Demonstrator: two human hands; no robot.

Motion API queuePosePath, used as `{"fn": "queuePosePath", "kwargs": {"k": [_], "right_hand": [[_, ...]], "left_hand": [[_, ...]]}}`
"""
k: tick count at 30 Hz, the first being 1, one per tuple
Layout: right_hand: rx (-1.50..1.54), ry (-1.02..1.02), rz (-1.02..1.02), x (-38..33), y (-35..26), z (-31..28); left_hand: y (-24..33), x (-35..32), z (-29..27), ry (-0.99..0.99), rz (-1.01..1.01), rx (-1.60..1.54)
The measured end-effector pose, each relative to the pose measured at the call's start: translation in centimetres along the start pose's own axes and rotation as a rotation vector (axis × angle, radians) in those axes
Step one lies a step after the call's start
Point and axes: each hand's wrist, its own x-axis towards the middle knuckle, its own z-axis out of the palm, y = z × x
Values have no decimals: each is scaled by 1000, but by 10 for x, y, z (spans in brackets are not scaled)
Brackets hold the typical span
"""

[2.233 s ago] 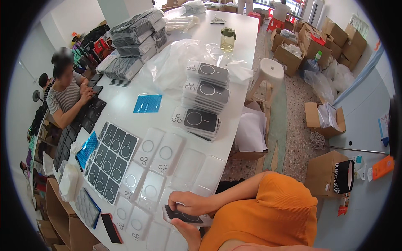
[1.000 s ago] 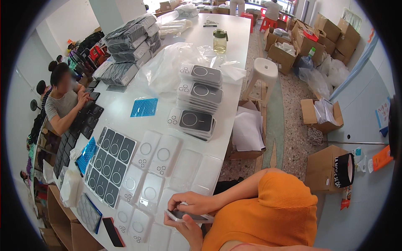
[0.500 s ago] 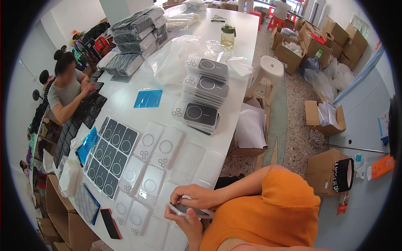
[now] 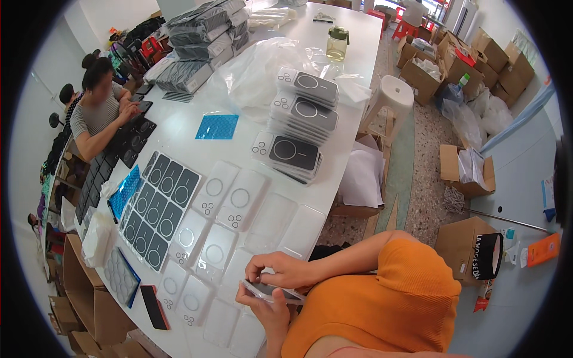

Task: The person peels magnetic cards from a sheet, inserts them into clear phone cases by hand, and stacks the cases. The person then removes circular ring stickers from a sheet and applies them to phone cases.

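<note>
Near the table's front edge I hold a clear phone case point(image 4: 262, 290) with a dark panel on it. My left hand point(image 4: 267, 311) is closed around it from below, its thumb against the near side. Over the top bends my right hand point(image 4: 285, 271), fingers curled and pressed onto the dark panel; their tips are partly hidden. Beyond my hands lie several clear phone cases point(image 4: 234, 206) in rows, some with a ring and three small circles on them. To their left is a sheet of dark ring stickers point(image 4: 156, 206).
Stacked cases with dark panels point(image 4: 295, 152) stand at the far right of the table. Blue film point(image 4: 216, 127), a green-lidded bottle point(image 4: 337, 45) and grey bagged packs point(image 4: 200, 45) lie farther back. A red-edged phone point(image 4: 155, 307) lies front left. A co-worker point(image 4: 101, 113) sits at the left.
The view has tilted a little, shifting the tabletop things slightly. Both hands stay on the phone case; my right fingers have shifted only slightly over the dark panel.
</note>
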Motion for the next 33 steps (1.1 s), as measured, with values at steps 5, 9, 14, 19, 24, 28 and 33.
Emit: {"fn": "queuePosePath", "kwargs": {"k": [5, 9, 14, 19, 24, 28, 33], "right_hand": [[318, -68, 282, 6, 15, -1], [309, -32, 281, 7, 5, -5], [325, -40, 263, 11, 6, -11], [304, -78, 298, 17, 10, -19], [230, -125, 255, 15, 10, -22], [213, -150, 314, 16, 4, -26], [111, -173, 325, 12, 0, -27]], "left_hand": [[4, -4, -1, -63, 29, 44], [1, -2, 0, -54, 24, -33], [-8, -1, -7, -91, -17, -176], [-10, 2, -8, -97, -51, -289], [-11, -4, -10, -104, -42, -321], [-9, -7, -7, -119, -106, -405], [-22, -9, -7, -119, -94, -460]]}}
